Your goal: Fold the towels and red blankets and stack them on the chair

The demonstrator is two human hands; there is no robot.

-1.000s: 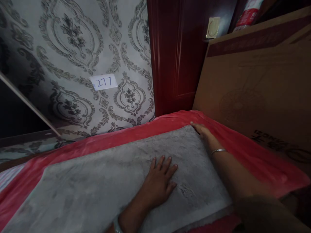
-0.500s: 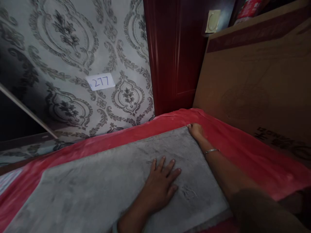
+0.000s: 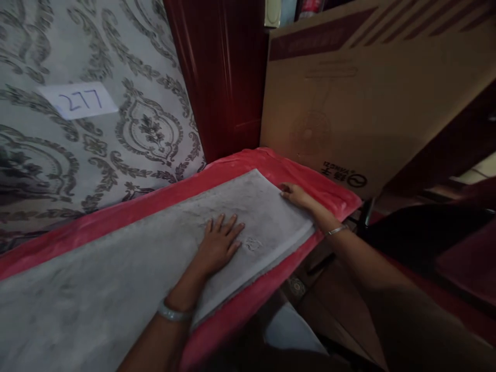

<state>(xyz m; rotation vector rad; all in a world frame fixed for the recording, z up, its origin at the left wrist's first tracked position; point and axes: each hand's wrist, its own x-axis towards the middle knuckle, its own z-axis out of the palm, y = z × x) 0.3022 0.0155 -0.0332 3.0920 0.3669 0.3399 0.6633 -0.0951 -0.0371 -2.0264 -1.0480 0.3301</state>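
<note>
A folded grey towel [image 3: 127,258] lies lengthwise over a red cloth [image 3: 248,302], its layers showing along the near edge. My left hand [image 3: 219,243] rests flat on top of it with fingers spread, beside a small raised emblem. At the towel's right-hand edge, my right hand [image 3: 295,196] has its fingers curled and pinched together on the border. A bracelet circles each of my wrists.
A large cardboard box [image 3: 329,103] stands behind the right end, next to a dark red door panel [image 3: 220,77]. Patterned wallpaper carries a paper label [image 3: 81,101] reading 277. Dark furniture and floor show at lower right.
The view has swung to the right, showing more of the box and the floor. My right hand has moved from the towel's far corner nearer along its right edge. My left hand stays flat.
</note>
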